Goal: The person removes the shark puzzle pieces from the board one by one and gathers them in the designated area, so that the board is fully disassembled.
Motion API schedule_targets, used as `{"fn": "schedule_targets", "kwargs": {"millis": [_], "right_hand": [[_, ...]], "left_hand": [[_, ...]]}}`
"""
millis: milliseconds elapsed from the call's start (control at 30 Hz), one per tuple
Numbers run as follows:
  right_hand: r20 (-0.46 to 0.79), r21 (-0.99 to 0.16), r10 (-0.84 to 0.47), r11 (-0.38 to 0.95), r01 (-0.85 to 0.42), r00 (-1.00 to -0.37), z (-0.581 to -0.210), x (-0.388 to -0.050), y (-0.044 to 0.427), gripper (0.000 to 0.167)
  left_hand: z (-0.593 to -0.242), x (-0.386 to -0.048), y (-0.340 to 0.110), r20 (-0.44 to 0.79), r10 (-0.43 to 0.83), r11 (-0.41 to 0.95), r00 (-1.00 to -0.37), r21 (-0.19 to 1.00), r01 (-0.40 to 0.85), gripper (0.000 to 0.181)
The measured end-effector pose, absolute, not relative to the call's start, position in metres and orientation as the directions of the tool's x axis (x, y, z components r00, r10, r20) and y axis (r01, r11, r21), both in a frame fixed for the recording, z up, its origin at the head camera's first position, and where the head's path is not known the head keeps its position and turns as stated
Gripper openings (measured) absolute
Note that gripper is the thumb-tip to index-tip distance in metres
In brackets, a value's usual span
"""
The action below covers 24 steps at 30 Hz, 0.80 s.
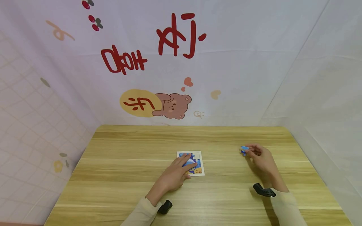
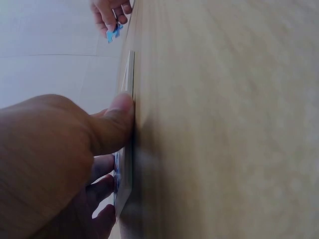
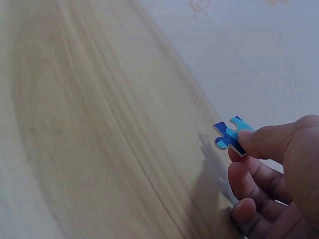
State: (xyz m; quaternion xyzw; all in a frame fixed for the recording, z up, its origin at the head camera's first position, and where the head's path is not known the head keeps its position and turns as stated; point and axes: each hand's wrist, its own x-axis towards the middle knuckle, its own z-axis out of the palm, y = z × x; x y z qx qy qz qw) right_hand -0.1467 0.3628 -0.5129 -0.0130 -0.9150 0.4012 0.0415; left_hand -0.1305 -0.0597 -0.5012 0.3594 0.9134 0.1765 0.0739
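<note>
Since it's easiest to go from the left, start with the left hand [image 1: 173,176], coming out of a light cream fabric sleeve [image 1: 141,213] with a small black wrist camera [image 1: 165,207] by the cuff. That hand isn't clutching anything: its fingers are spread over the picture side of a thin, square, white-bordered jigsaw board [image 1: 202,169], and the left wrist view has the thumb resting against the near edge. My guess is that it's just steadying the thing so it won't skate around on the smooth, light wood-grain table [image 1: 220,194]. The board sits on the table around the middle, with a colourful, mostly blue picture and a pale, notched gap near its top right corner.

Well over to the right is the right hand [image 1: 261,158], also in a cream sleeve with a black camera by the cuff. It's pinching a small, flat, two-tone blue jigsaw piece [image 3: 229,135] between thumb and forefinger, the other fingers loosely bent underneath. The piece is up off the table, with the hand's shadow falling below. Looks like a sensible hold to me: just one end is covered, so the knobs and notches at the other end stay visible, which probably makes it easier to turn.
</note>
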Motion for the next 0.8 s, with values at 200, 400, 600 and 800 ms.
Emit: {"fn": "schedule_targets", "kwargs": {"millis": [200,400,600,800], "right_hand": [[0.046,-0.731,0.069,0.683,0.014,-0.997,-0.515,-0.144,0.374,0.034],[0.000,-0.723,0.107,0.687,0.074,-0.994,-0.518,-0.145,0.377,0.036],[0.035,-0.675,0.141,0.733,0.081,-0.989,-0.521,-0.147,0.374,0.033],[0.072,-0.629,0.172,0.773,0.089,-0.982,-0.522,-0.147,0.369,0.029]], "left_hand": [[-0.500,-0.131,-0.060,-0.014,0.684,0.678,-0.729,0.381,0.629,0.054],[-0.501,-0.131,-0.060,-0.027,0.682,0.684,-0.731,0.378,0.624,0.055],[-0.503,-0.132,-0.061,-0.023,0.680,0.684,-0.733,0.379,0.623,0.055],[-0.503,-0.132,-0.061,-0.011,0.684,0.678,-0.729,0.379,0.630,0.055]]}}
